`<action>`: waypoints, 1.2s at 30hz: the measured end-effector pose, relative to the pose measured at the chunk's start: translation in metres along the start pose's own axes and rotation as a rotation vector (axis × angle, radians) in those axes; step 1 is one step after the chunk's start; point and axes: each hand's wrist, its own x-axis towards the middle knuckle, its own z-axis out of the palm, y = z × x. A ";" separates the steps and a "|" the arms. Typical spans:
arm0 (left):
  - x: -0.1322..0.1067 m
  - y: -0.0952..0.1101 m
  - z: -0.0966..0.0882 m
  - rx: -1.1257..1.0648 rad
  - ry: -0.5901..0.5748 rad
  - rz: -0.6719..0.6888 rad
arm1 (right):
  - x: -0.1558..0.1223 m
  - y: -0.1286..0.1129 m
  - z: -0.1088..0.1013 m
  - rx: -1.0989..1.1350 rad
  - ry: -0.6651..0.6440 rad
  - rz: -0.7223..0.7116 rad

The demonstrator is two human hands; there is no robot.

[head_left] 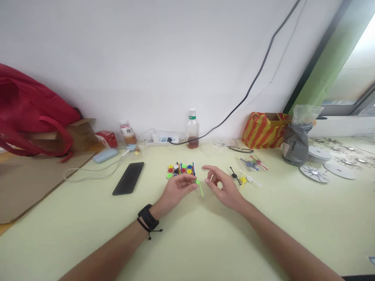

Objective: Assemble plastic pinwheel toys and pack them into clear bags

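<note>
Between the thumb and fingers of my left hand (180, 189) is a bright green plastic spinner arrow (200, 188), its thin end pointing down. My right hand (224, 186) hovers just to the right, fingers curled but apart, with nothing visible in them. Behind my left hand, several coloured spinner pieces (178, 169) lie in rows, in red, yellow, blue, white, black and green. To the right of my right hand are a black spinner arrow (234, 176), a yellow one (243, 180) and a white one (250, 178).
A clear bag of coloured arrows (253, 163) lies at the right, near white discs (314, 174) and a grey bag (296, 144). A black phone (128, 178) rests at the left. Along the wall stand a bottle (192, 130), a power strip (164, 138) and a striped bag (263, 130).
</note>
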 end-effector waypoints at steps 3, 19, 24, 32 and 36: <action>0.000 0.000 -0.001 -0.011 0.012 -0.023 | -0.002 -0.005 0.001 0.042 -0.024 0.000; -0.002 0.000 0.001 -0.026 0.018 -0.034 | 0.005 -0.006 0.005 0.267 -0.126 0.151; -0.002 0.001 0.003 -0.031 0.008 -0.045 | 0.003 -0.003 0.007 0.207 -0.169 0.140; -0.005 0.006 0.008 0.020 -0.024 -0.017 | 0.006 0.004 0.002 0.169 -0.070 0.122; -0.005 0.003 0.007 0.143 0.009 0.002 | 0.014 0.019 -0.028 -0.217 0.202 0.129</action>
